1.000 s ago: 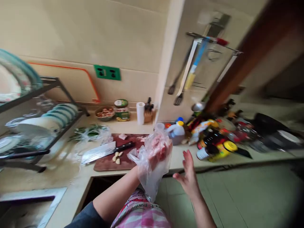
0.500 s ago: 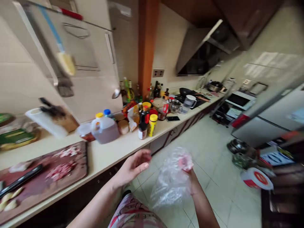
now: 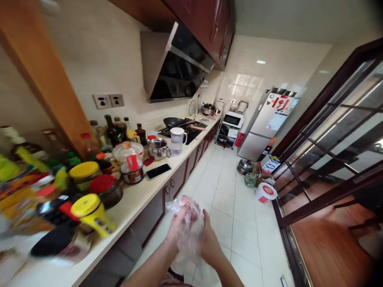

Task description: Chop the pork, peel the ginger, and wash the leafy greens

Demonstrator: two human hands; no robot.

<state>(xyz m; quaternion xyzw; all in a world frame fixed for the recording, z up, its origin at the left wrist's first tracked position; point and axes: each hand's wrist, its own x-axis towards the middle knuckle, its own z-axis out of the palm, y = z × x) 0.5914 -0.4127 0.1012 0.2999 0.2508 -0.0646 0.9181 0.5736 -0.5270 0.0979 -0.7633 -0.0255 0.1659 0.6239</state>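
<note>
A clear plastic bag [image 3: 189,235] with a piece of pink raw meat [image 3: 191,213] in it is held low in front of me, over the floor. My left hand [image 3: 176,228] grips the bag from the left, its thumb lying on the wrapped meat. On the other side my right hand [image 3: 209,241] curls around the bag, with its fingers partly hidden behind the plastic. The loose part of the bag hangs between my wrists.
Along the left counter stand a yellow container [image 3: 92,213], a red-lidded jar [image 3: 106,189], a phone [image 3: 158,171], a steel pot [image 3: 158,149] and a water pitcher [image 3: 177,141]. A wok [image 3: 174,122] sits on the stove. On the right floor stands a white bucket [image 3: 265,193], near the fridge [image 3: 266,125].
My view has swung right, away from the cutting board, toward the stove and fridge. My left hand, earlier apart and free, has closed on the bag of meat that my right hand held.
</note>
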